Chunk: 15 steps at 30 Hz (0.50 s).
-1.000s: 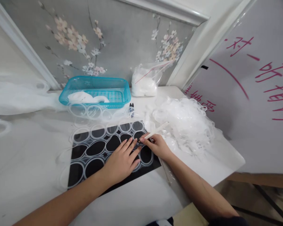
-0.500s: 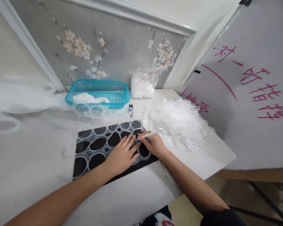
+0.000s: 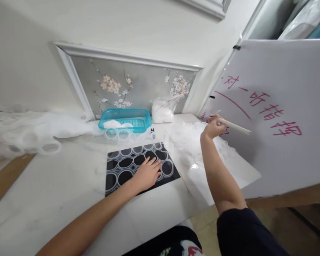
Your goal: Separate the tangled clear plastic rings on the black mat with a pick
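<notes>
My left hand (image 3: 148, 172) lies flat with its fingers spread on a black mat (image 3: 138, 189) at the middle of the table. Translucent white material with oval rings (image 3: 167, 168) covers the mat, partly under my fingers. Raised above the pile of clear, ringed pieces (image 3: 186, 138) at the right, my right hand (image 3: 214, 127) is closed round a long pale stick-like tool (image 3: 236, 127), which points out to the right.
A blue basket (image 3: 146, 122) with white pieces in it stands at the back, beside a clear bag of white material (image 3: 162, 111). Sheer white ringed material (image 3: 66, 124) lies at the left. A whiteboard (image 3: 290, 81) with red writing stands at the right.
My right hand has lifted off the mat and moved up and right with the pale tool. The view has tilted up. My left hand has stayed on the mat.
</notes>
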### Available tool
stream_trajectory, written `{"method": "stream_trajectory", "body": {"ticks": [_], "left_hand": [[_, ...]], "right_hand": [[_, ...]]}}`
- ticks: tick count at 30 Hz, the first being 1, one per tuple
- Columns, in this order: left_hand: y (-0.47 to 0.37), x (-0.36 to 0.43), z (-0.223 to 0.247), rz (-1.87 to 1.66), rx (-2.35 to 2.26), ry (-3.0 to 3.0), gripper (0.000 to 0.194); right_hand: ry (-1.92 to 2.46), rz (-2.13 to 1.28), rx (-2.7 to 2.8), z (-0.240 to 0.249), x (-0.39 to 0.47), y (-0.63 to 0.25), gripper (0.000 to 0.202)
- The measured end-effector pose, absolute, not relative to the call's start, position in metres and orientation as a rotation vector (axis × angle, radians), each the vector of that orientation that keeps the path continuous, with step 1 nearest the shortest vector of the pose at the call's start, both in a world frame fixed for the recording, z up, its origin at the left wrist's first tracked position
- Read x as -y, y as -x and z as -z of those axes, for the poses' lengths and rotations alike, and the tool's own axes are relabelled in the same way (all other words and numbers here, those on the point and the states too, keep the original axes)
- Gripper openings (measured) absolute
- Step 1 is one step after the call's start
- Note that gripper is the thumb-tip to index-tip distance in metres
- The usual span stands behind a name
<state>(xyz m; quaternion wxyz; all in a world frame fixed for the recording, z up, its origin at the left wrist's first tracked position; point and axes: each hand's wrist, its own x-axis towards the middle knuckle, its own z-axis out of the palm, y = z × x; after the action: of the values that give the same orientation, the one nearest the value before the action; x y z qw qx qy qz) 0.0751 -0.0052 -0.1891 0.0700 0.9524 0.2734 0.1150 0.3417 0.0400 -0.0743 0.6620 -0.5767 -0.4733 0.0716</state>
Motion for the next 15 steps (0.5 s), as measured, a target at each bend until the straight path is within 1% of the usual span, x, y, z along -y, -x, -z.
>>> {"method": "stream_trajectory", "body": {"ticks": [2, 4, 6, 7, 8, 11, 13, 15], "left_hand": [[-0.067, 0.001, 0.172, -0.5, -0.836, -2.72, 0.037], [-0.058, -0.005, 0.142, -0.797, -0.95, -2.396, 0.045], [-0.048, -0.007, 0.102, -1.077, -1.083, -1.988, 0.051], [-0.042, -0.005, 0.081, -1.186, -1.064, -1.823, 0.048], [-0.036, -0.001, 0.059, -1.251, -0.98, -1.713, 0.046], [-0.019, 0.02, 0.011, -1.232, -0.799, -1.58, 0.036], [-0.011, 0.037, -0.002, -1.236, -0.752, -1.56, 0.033], [-0.006, 0.05, -0.004, -1.252, -0.733, -1.556, 0.032]], "right_hand": [[1.317, -0.198, 1.009, 0.057, -0.042, -0.334, 0.028], [1.319, -0.493, 1.084, 0.046, -0.029, -0.307, 0.024], [1.229, -0.943, 1.218, 0.035, -0.007, -0.268, 0.03], [1.133, -1.052, 1.262, 0.028, 0.005, -0.249, 0.031], [1.031, -1.09, 1.287, 0.021, 0.017, -0.232, 0.03], [0.839, -1.18, 1.288, -0.002, 0.043, -0.199, 0.033], [0.781, -1.232, 1.248, -0.01, 0.049, -0.189, 0.036], [0.736, -1.299, 1.182, -0.01, 0.047, -0.185, 0.037]]}}
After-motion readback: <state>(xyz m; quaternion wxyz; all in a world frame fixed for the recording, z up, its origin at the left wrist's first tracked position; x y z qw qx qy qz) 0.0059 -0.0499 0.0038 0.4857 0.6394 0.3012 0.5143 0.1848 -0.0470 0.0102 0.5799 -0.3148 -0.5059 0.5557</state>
